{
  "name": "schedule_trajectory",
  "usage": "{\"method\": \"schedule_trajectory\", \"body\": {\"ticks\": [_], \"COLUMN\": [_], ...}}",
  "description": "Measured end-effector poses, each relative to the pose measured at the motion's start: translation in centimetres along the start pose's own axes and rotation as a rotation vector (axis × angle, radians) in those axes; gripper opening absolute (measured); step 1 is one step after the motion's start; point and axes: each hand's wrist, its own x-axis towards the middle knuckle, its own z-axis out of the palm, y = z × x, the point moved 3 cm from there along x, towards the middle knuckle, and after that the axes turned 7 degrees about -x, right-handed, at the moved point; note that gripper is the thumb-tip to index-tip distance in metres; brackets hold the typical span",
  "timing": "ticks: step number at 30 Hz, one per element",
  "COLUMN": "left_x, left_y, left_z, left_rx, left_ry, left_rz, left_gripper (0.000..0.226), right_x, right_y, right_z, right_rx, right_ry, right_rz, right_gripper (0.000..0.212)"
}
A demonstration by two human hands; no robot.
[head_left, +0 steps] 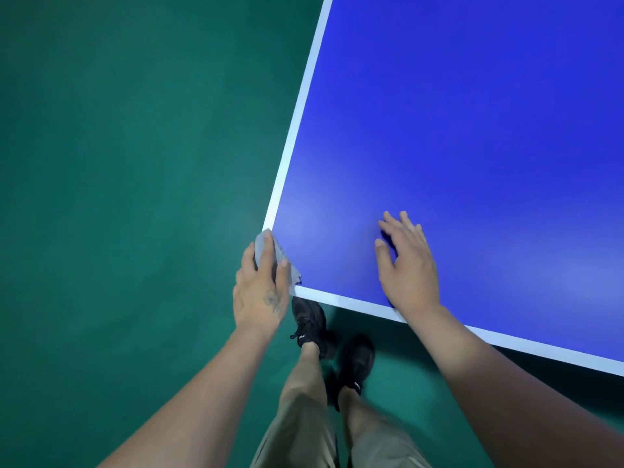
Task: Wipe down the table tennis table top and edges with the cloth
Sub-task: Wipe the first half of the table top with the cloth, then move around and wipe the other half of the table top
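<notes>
Blue table [472, 130] corner (gray cloth [282, 255])

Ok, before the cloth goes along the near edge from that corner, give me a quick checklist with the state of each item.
1. Cloth in hand: ok. The left hand holds the grey cloth, fingers pressing over it.
2. Cloth on the start point: ok. It sits on the table's near-left corner.
3. Path along the near white edge: not ok. The right forearm crosses it further along.
4. Right hand bracing: ok. It lies flat and open on the blue top.
5. Feet clear of the table: ok. Both black shoes stand on the green floor.
6. Cloth clean or damp enough: cannot tell.
</notes>
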Motion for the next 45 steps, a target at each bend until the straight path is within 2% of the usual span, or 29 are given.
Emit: {"method": "schedule_trajectory", "body": {"ticks": [4, 8, 9, 11, 12, 16, 19, 22, 25, 28, 32, 40, 45], "left_x": [-1.9, -0.7, -0.4, -0.4, -0.5, -0.9, -1.0, -0.8, 0.0, 1.3, 3.9, 9.5, 15.6], "left_y": [-1.1, -3.9, -4.5, -4.9, -5.0, -5.0, -4.4, -3.3, -2.7, -4.1, -7.8, -11.0, -10.1], "left_z": [-1.7, -3.6, -4.0, -5.1, -5.7, -8.1, -11.5, -16.6, -22.1, -26.7, -30.8, -37.5, -41.4], "left_rx": [-0.061, -0.086, -0.106, -0.179, -0.233, -0.453, -0.54, -0.621, -0.697, -0.711, -0.78, -0.8, -0.791], "left_ry": [0.037, -0.01, -0.008, 0.014, 0.013, -0.021, -0.043, -0.051, -0.084, -0.046, 0.048, -0.035, -0.07], "left_rz": [-0.052, -0.158, -0.18, -0.24, -0.25, -0.13, -0.027, 0.045, 0.086, 0.089, 0.048, 0.044, 0.089], "left_gripper": [0.057, 0.075, 0.067, 0.031, 0.021, 0.015, 0.015, 0.016, 0.02, 0.028, 0.051, 0.061, 0.055], "right_x": [-0.8, -1.5, -1.9, -2.5, -2.8, -3.0, -1.9, -0.5, 0.5, 1.2, 2.9, 6.5, 10.4], "right_y": [-2.2, -4.8, -5.4, -7.0, -7.9, -12.2, -16.8, -22.1, -27.2, -32.0, -37.0, -43.5, -45.3], "right_z": [0.5, 1.2, 1.4, 1.9, 2.1, 2.8, 2.8, 2.8, 2.9, 3.3, 4.8, 7.0, 7.9], "right_rx": [-0.001, -0.009, -0.013, -0.015, -0.022, -0.064, -0.055, -0.041, 0.008, -0.002, -0.052, 0.004, -0.025], "right_ry": [-0.047, -0.125, -0.153, -0.225, -0.268, -0.463, -0.52, -0.494, -0.476, -0.454, -0.42, -0.302, -0.241], "right_rz": [-0.045, -0.089, -0.101, -0.112, -0.121, -0.198, -0.284, -0.386, -0.442, -0.432, -0.419, -0.261, -0.2], "right_gripper": [0.037, 0.035, 0.035, 0.036, 0.038, 0.052, 0.069, 0.068, 0.034, 0.017, 0.016, 0.018, 0.012]}}
